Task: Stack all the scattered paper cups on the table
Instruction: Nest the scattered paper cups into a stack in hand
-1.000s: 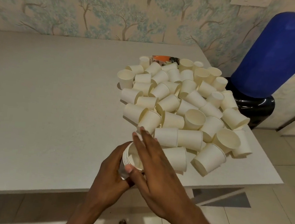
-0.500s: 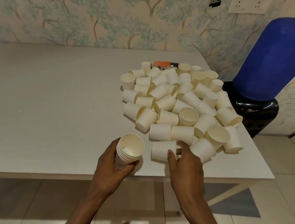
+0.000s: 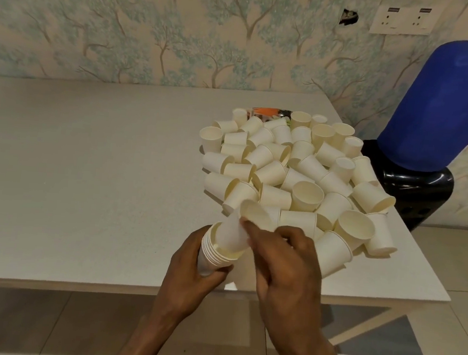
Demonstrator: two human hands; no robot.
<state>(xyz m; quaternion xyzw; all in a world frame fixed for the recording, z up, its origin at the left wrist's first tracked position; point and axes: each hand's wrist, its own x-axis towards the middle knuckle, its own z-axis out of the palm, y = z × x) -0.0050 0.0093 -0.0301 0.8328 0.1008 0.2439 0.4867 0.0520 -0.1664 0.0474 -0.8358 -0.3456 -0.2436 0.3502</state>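
A heap of several cream paper cups (image 3: 298, 171) lies on the right part of the white table (image 3: 87, 164), most on their sides. My left hand (image 3: 190, 275) grips a short stack of nested cups (image 3: 211, 256) near the table's front edge. My right hand (image 3: 284, 264) pinches a single cup (image 3: 237, 228) by its rim, tilted, its base partly inside the stack's top cup.
A blue water bottle (image 3: 442, 110) on a black dispenser (image 3: 413, 181) stands just past the table's right edge. An orange packet (image 3: 267, 111) peeks out behind the heap. A wallpapered wall runs behind; tiled floor lies below.
My right hand picked a cup from the heap's front edge and brought it left to the stack. The left hand kept hold of the stack.
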